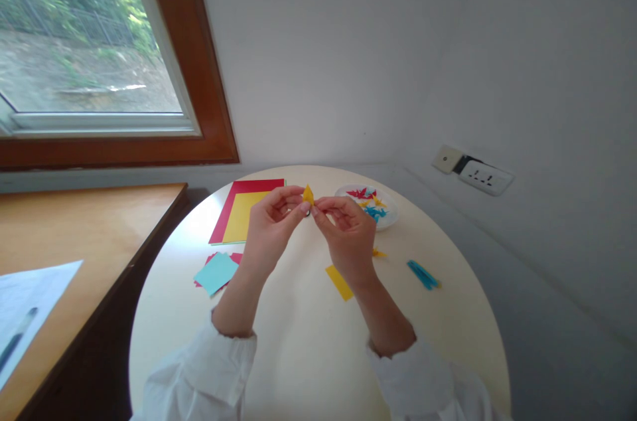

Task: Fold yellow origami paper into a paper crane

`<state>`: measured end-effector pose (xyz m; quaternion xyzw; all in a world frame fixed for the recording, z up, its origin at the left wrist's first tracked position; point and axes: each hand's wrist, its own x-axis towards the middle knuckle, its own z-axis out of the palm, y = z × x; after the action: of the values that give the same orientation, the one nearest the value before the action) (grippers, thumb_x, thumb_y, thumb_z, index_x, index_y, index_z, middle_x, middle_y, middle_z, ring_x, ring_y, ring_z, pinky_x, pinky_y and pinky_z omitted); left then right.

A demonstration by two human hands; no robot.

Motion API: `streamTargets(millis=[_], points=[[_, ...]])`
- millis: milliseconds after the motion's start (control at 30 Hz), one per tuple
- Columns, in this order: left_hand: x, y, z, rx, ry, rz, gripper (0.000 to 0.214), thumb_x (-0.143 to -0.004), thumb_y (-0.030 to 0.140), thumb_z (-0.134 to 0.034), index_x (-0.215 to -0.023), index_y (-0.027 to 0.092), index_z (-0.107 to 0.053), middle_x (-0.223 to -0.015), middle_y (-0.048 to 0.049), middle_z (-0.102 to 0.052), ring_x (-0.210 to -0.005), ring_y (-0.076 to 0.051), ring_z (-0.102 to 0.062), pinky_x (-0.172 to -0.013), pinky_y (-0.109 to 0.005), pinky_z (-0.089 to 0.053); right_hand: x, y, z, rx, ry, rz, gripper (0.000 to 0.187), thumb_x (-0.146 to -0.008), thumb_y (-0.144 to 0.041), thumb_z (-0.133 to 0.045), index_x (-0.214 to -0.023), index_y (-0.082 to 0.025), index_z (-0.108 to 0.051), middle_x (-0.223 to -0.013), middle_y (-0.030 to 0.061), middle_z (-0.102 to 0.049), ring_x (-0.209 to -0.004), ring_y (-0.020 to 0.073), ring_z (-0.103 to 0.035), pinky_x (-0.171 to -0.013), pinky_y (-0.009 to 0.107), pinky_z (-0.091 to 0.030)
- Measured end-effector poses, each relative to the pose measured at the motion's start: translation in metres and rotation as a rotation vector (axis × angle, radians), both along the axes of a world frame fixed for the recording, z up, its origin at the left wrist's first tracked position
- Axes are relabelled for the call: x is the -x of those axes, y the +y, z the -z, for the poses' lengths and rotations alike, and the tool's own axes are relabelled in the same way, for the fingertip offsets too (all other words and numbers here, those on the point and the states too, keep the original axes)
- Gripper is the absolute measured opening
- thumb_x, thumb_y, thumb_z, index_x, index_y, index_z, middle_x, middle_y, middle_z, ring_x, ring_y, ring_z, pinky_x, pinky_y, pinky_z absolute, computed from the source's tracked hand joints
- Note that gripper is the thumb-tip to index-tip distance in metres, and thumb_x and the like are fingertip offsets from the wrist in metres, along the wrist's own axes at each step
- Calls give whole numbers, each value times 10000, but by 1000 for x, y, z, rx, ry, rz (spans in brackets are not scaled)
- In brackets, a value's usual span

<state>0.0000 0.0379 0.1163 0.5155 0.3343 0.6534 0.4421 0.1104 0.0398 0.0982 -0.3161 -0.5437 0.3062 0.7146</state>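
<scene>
A small folded piece of yellow paper (308, 195) is held up over the far middle of the round table, its pointed tip upward. My left hand (273, 222) pinches it from the left between thumb and fingers. My right hand (348, 232) pinches its lower right side with thumb and forefinger. Behind my right hand stands a clear plate (393, 215) with red, yellow and blue folded paper cranes (374, 213). A yellow folded crane (379, 253) lies by my right wrist, partly hidden. Nearer lies a yellow paper strip (339, 283), also partly covered by that hand.
Red and yellow paper sheets (229, 212) lie at the table's back left. Light blue and red paper squares (217, 273) are nearer. Blue tweezers or a similar slim tool (423, 273) lies at right. A wooden desk (99, 222) adjoins at left; walls bound the back and right.
</scene>
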Motion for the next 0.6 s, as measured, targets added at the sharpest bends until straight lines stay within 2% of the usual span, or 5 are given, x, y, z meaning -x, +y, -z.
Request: streamTargets(millis=[100,233,433,600], points=[[2,2,2,6,21,15,224,-645,275,-757,-839,178,-700,-800,-26,-691,-745,-138,-623,-725,-266,-504,-1,0,0,-7,-39,-15,57,-709,-206,-665,-719,-213,-609,-736,2,-666,-746,140,-633,-748,302,-542],[5,3,2,14,-20,42,138,-641,282,-759,-733,189,-716,-697,-2,-678,-676,-115,-599,-658,-236,-481,-1,0,1,-1,-35,-64,69,-701,-195,-679,-731,-215,-620,-729,-7,-664,-738,136,-634,-732,291,-541],[7,0,-5,87,-126,130,160,-558,291,-810,-622,190,-704,-611,18,-628,-607,-84,-540,-611,-218,-446,-3,-2,-2,11,-46,-158,81,-698,-209,-690,-760,-216,-637,-746,-8,-673,-731,131,-646,-693,274,-544],[10,0,-7,137,-143,210,177,-542,315,-821,-594,196,-700,-584,12,-615,-591,-89,-529,-587,-224,-431,-7,-5,-6,11,-98,-204,72,-728,-255,-666,-789,-223,-644,-772,4,-683,-753,143,-659,-703,288,-555]])
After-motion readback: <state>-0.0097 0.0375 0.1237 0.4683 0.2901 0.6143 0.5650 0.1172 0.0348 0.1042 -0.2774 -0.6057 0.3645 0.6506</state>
